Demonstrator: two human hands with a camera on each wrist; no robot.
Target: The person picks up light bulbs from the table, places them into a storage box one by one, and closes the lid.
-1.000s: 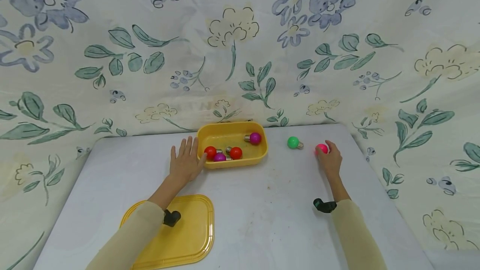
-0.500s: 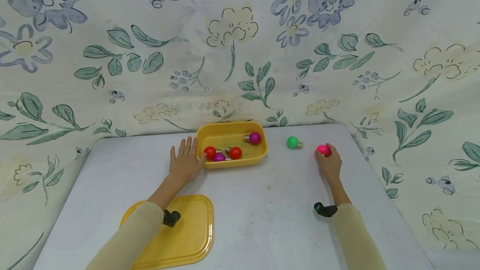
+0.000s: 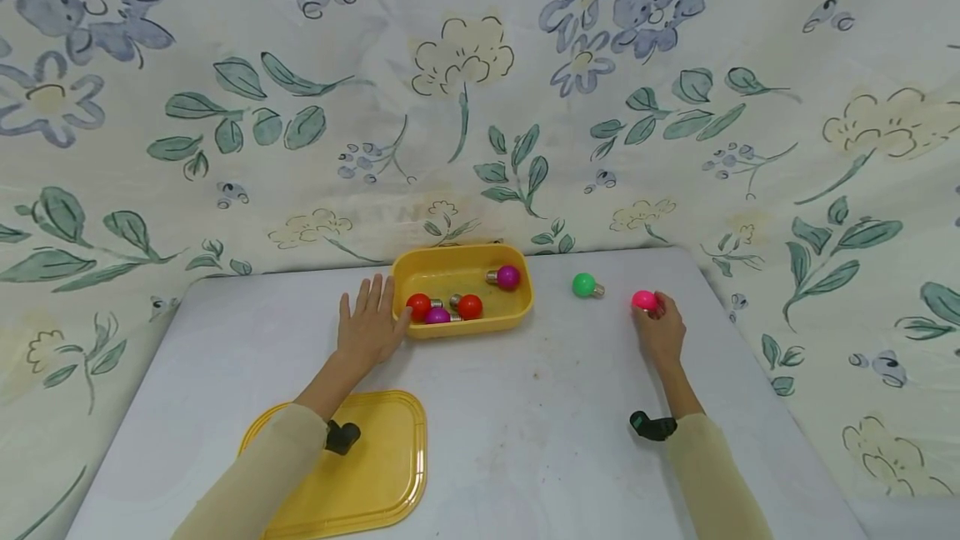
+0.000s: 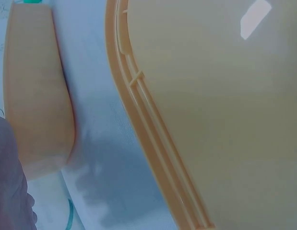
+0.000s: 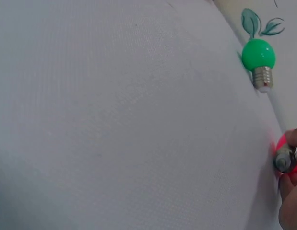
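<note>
At the table's right side my right hand (image 3: 662, 332) pinches a pink light bulb (image 3: 643, 300) between thumb and fingers. In the right wrist view the metal base of this pink bulb (image 5: 283, 160) faces the camera, with fingertips above and below it. A green bulb (image 3: 583, 285) lies to the left of that hand. My left hand (image 3: 367, 330) is spread, its thumb against the left end of a yellow bin (image 3: 480, 326). Inside the bin lie two red bulbs (image 3: 470, 307) and two purple bulbs (image 3: 508, 277). The left wrist view shows only part of this hand (image 4: 9, 182).
A flat yellow tray (image 3: 367, 473) lies at the front left, partly under my left forearm. The white table (image 3: 540, 440) ends at the back against a hanging floral cloth (image 3: 420, 132). A black strap-on camera (image 3: 652, 425) sits on my right wrist.
My right hand has drawn slightly towards me, and more of the pink bulb shows between its fingers. The left hand, the bin and the green bulb have stayed in place.
</note>
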